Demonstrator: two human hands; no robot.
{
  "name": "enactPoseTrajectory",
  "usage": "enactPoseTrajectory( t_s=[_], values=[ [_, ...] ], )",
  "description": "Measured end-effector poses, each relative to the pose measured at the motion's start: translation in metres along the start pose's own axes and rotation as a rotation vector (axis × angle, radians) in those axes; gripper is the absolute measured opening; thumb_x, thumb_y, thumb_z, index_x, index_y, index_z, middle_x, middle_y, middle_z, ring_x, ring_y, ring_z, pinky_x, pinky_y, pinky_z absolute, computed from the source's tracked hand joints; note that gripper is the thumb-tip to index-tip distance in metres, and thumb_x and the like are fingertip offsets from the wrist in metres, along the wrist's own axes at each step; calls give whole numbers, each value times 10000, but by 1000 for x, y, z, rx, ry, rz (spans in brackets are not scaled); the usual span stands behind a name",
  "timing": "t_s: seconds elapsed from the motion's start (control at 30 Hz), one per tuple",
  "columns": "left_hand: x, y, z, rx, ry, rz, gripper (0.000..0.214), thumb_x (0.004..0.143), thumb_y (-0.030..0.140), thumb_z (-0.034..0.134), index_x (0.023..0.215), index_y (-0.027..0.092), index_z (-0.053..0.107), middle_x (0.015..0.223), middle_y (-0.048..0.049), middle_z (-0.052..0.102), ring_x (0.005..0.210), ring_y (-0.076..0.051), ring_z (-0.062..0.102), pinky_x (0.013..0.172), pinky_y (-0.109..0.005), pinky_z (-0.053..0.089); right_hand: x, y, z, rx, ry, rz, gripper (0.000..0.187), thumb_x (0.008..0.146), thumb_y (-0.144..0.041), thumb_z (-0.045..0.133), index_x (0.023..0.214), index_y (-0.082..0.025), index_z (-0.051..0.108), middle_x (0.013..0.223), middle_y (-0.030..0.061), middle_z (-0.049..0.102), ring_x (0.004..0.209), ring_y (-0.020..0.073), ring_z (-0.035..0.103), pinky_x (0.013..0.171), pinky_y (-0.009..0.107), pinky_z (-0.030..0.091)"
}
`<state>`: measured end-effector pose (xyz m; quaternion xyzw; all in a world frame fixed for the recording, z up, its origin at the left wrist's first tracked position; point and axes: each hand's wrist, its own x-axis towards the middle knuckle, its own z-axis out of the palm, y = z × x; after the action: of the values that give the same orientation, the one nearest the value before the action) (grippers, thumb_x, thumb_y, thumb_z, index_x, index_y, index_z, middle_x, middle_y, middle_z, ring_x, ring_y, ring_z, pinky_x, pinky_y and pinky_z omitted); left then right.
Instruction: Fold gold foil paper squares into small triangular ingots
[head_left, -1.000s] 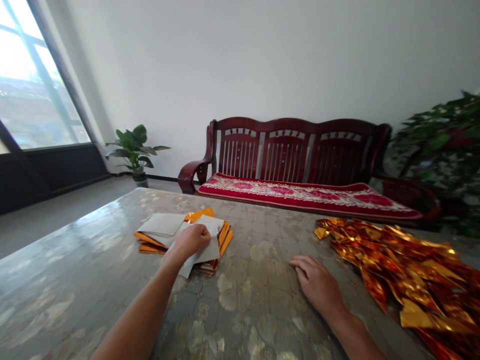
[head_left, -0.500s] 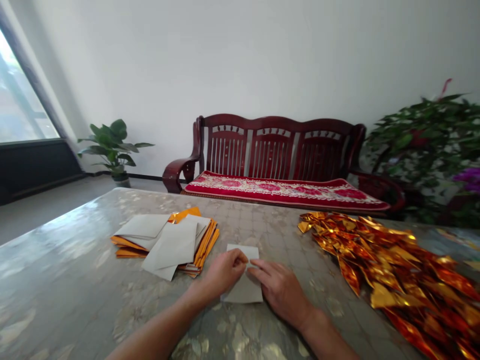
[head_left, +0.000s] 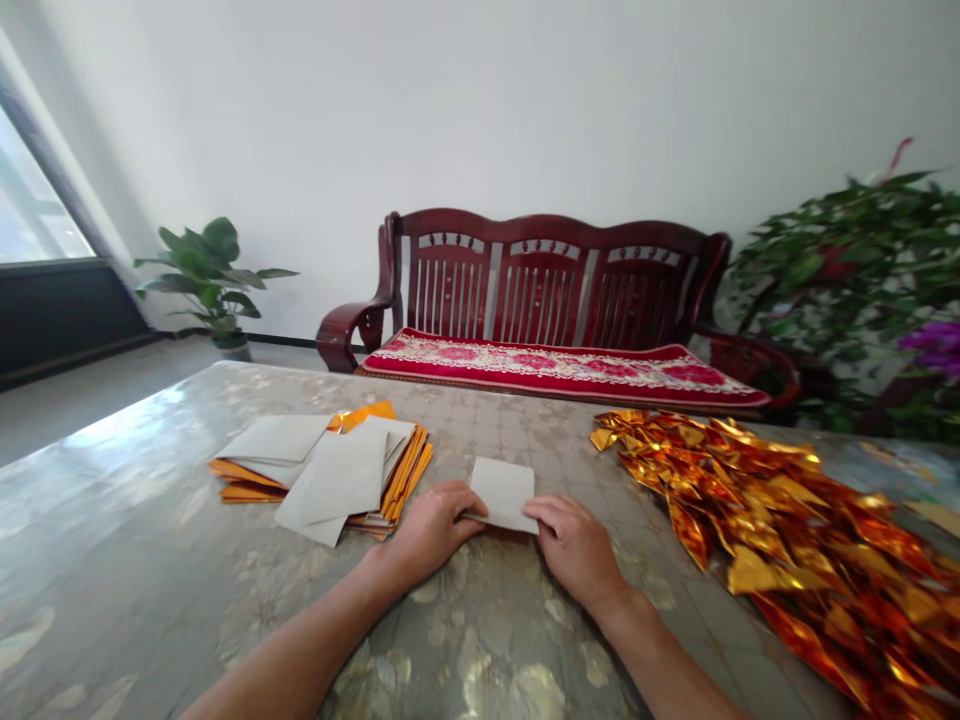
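Note:
A small pale grey-white sheet of paper (head_left: pixel 504 490) is in both hands above the table, its near edge slightly raised. My left hand (head_left: pixel 439 522) is closed on its near left corner, with the fingertips partly hidden. Opposite, my right hand (head_left: pixel 579 548) pinches the near right corner between thumb and fingers. To the left lies a loose pile of paper sheets (head_left: pixel 349 470), grey-white on top with orange-gold faces showing at the edges. A heap of shiny gold-orange folded foil pieces (head_left: pixel 750 510) spreads over the right side.
The patterned, glossy table (head_left: pixel 285 640) carries everything. Behind it stands a dark red wooden bench (head_left: pixel 540 290) with a red floral cushion (head_left: pixel 555 365). A potted plant (head_left: pixel 206 275) is at the left, and leafy plants (head_left: pixel 847 260) are at the right.
The paper, lying lengthwise under my hands before, now looks shorter, with its near edge lifted. My hands have moved apart from its middle to its two near corners.

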<state>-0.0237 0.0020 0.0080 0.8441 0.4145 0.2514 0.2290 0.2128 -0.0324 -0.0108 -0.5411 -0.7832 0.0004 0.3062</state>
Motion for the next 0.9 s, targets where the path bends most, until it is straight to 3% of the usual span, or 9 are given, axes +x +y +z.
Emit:
enactPoseTrajectory(
  t_s=[0.13, 0.27, 0.37, 0.63, 0.9],
  values=[
    [-1, 2, 1, 70, 10, -37, 210, 933, 304, 559, 875, 234, 749, 899, -32, 725, 924, -187, 641, 851, -256, 448, -1, -7, -6, 5, 68, -83, 328, 822, -118, 627, 1126, -225, 692, 1090, 62, 724, 1031, 238, 633, 917, 381, 488],
    [-1, 6, 0, 119, -13, -42, 245, 953, 325, 530, 901, 234, 751, 914, -38, 729, 930, -188, 636, 850, -261, 444, -2, -11, -11, 26, 58, -122, 142, 898, -206, 613, 988, -242, 717, 923, 44, 728, 900, 210, 630, 826, 340, 483],
    [0, 5, 0, 125, -19, -23, 294, 972, 342, 497, 859, 222, 740, 865, -37, 718, 892, -183, 632, 818, -258, 440, -2, -10, -12, 13, 18, -69, 161, 932, -235, 573, 878, -244, 725, 809, 27, 712, 815, 192, 615, 749, 309, 472],
    [-2, -1, 4, 105, -2, 53, 267, 979, 322, 499, 958, 250, 755, 915, -20, 725, 911, -181, 631, 841, -259, 431, -2, -10, -12, 51, -12, -54, 118, 891, -217, 621, 933, -247, 727, 876, 24, 721, 859, 193, 618, 783, 309, 461],
    [-10, 4, 0, 135, -19, 52, 256, 974, 343, 523, 890, 249, 746, 877, -11, 707, 899, -172, 630, 820, -248, 415, -4, -9, -13, 5, -78, -61, 143, 899, -205, 605, 829, -246, 722, 779, 15, 688, 806, 188, 590, 732, 297, 432]
  ],
)
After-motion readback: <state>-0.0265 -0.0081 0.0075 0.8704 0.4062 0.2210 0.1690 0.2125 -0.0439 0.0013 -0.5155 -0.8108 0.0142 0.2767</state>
